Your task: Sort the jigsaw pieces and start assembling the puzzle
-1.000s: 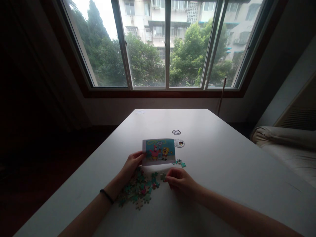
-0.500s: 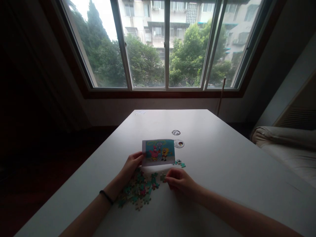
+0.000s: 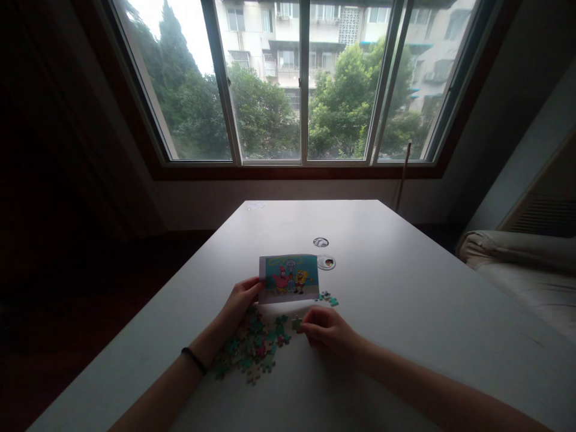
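My left hand (image 3: 244, 298) grips the left edge of a picture card (image 3: 289, 278) showing cartoon figures on a blue background, tilted up towards me. Between the thumb and fingers of my right hand (image 3: 327, 327) is a single pale green jigsaw piece (image 3: 297, 323), just below the card. A heap of jigsaw pieces (image 3: 254, 348), mostly green and beige with a few pink, lies under and beside my left wrist. Several more jigsaw pieces (image 3: 332, 300) lie past my right hand, partly hidden by the card.
Two round stickers (image 3: 326, 262) lie on the white table (image 3: 405, 300) beyond the card. A scrap of clear plastic (image 3: 256, 206) is at the table's far left corner. To the right stands a pale padded seat (image 3: 522, 270); a window (image 3: 306, 90) is ahead.
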The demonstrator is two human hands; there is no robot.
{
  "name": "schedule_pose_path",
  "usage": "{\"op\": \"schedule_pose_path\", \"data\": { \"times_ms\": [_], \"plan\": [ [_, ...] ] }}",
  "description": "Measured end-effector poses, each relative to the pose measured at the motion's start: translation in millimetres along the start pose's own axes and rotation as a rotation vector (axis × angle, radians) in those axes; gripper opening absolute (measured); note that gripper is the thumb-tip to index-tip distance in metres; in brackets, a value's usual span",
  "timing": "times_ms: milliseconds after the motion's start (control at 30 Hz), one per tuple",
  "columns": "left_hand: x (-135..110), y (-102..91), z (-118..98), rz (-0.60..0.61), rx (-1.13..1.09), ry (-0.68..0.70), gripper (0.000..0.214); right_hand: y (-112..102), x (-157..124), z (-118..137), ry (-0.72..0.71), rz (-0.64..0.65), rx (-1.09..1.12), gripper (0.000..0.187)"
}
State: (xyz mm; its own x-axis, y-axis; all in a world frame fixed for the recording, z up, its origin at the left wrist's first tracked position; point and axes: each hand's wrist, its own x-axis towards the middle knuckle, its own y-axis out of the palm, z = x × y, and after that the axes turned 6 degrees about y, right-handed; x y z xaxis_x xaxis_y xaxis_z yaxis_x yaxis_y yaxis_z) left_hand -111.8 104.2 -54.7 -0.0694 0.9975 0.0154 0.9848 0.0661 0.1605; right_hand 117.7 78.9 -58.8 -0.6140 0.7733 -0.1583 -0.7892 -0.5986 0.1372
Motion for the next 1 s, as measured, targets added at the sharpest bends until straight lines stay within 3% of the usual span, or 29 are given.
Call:
{"op": "schedule_pose_path", "data": {
  "times_ms": [1000],
  "plan": [
    [0.0, -0.1, 0.7, 0.015, -0.004, 0.003, 0.034, -0.1, 0.4, 0.5, -0.004, 0.002, 0.012, 0.044]
  ]
}}
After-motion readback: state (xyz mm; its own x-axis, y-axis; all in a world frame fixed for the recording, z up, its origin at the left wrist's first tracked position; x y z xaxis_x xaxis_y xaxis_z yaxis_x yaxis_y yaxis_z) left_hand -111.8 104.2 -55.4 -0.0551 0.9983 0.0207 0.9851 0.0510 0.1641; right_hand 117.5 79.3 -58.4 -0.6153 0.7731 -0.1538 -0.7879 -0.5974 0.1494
